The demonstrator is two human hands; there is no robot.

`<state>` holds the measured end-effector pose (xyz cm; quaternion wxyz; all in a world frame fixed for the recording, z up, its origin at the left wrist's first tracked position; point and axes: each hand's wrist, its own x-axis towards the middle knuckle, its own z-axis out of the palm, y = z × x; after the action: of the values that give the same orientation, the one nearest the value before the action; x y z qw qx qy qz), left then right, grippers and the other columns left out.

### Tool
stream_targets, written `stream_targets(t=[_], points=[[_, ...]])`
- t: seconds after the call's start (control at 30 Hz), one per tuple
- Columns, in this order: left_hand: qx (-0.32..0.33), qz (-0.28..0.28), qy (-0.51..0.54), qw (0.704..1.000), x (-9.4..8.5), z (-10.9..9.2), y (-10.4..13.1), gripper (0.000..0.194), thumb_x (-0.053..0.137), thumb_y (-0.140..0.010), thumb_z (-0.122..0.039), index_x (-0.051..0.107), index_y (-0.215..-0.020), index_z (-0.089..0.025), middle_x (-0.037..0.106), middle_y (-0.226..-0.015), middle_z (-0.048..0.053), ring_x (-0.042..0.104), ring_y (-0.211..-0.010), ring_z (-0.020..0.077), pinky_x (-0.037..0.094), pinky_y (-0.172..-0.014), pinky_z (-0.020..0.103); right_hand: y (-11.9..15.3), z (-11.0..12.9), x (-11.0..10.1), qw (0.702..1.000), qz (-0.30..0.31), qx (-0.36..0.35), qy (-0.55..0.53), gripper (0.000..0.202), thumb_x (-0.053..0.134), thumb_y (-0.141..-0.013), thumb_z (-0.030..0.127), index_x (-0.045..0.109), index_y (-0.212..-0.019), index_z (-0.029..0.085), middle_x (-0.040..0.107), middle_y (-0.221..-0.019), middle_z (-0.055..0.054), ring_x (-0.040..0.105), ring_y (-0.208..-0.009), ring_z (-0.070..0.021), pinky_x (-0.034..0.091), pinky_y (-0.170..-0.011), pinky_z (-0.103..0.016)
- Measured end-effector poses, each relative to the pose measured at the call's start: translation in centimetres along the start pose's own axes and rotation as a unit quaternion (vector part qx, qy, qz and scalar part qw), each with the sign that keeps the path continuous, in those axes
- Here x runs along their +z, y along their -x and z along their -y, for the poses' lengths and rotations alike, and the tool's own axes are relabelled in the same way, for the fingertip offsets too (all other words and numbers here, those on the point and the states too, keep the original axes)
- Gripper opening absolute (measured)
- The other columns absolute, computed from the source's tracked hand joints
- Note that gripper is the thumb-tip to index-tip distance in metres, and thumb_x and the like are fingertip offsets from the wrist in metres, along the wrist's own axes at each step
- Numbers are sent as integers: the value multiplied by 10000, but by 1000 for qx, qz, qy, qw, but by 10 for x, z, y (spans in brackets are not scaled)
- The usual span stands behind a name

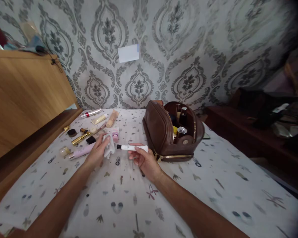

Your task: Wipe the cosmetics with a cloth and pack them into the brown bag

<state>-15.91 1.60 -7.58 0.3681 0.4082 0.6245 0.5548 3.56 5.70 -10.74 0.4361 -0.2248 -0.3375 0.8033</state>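
Note:
A crumpled white cloth or tissue [109, 147] is held in my left hand [97, 152], its fingers closed round it. My right hand [145, 162] grips a white tube [131, 147] with a black tip that points left toward the cloth; a small gap separates the two. To the right of my right hand stands a brown cosmetic bag [155, 129], unzipped, with bottles [183, 116] inside. Just beyond my left hand lies a pink and white tube [115, 134], and a lilac tube [83, 151] lies to its left.
Several cosmetics, among them a gold tube [79, 138], a round black pot [71, 133] and a beige tube [112, 119], lie at the back left of the patterned cloth [124, 198]. Wooden furniture [27, 96] borders the left side; a patterned wall rises behind.

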Motion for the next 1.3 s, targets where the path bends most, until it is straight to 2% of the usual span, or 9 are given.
stream_targets(t=[0.13,0.3,0.47,0.63,0.8,0.93,1.03,1.13,1.3], points=[[-47,1,196,980,13,9,8,307,625,-770,-357,528,-1048,-272,649,-1068,14,636,-953,184,533,-782,311,0,2,2,1000,2,-6,0,349,829,-652,338,737,-940,163,756,-818,-76,676,-659,-165,383,-444,-191],[-42,93,300,948,28,2,24,268,746,-669,-184,580,-870,-248,668,-901,-20,642,-890,167,521,-822,307,1,-1,3,998,20,-15,57,376,826,-679,411,743,-973,192,750,-871,-67,685,-687,-170,410,-467,-196],[-60,152,313,936,35,7,30,251,772,-745,-313,664,-938,-193,689,-834,44,656,-800,222,547,-720,369,2,-12,0,965,93,-58,237,353,736,-787,435,730,-1054,203,668,-731,-6,597,-554,-119,386,-445,-203],[-68,123,296,945,34,14,27,325,793,-726,-368,700,-935,-137,713,-872,95,656,-782,231,526,-628,326,5,-15,2,949,113,-73,286,343,685,-823,422,677,-1100,220,620,-752,21,534,-526,-96,351,-439,-206],[-74,87,328,938,31,9,27,301,790,-743,-325,674,-962,-154,714,-925,74,656,-881,223,533,-772,333,10,-12,5,945,82,-75,308,291,677,-825,457,603,-939,199,599,-750,28,495,-500,-78,331,-429,-198],[-93,164,387,903,31,0,32,207,643,-838,-323,662,-924,-136,699,-973,102,639,-983,275,518,-866,410,6,-12,4,957,74,-62,272,374,612,-847,561,544,-915,199,584,-700,36,502,-479,-81,331,-431,-196],[-101,216,403,884,34,-2,35,143,616,-806,-242,663,-875,-126,697,-993,120,632,-1009,299,514,-877,439,4,-13,2,958,69,-68,270,381,591,-859,575,529,-912,203,558,-662,49,455,-457,-72,326,-434,-198],[-86,205,377,899,37,1,36,131,690,-803,-247,659,-851,-128,704,-936,104,651,-946,266,524,-851,407,5,-14,0,950,84,-75,292,365,581,-871,564,511,-901,208,529,-656,56,419,-455,-70,313,-431,-201],[-89,163,324,928,39,8,35,310,827,-714,-338,674,-908,-150,714,-841,51,676,-783,201,554,-716,322,11,-14,3,929,107,-99,340,310,557,-906,516,513,-903,209,495,-669,56,405,-475,-76,312,-448,-210]])
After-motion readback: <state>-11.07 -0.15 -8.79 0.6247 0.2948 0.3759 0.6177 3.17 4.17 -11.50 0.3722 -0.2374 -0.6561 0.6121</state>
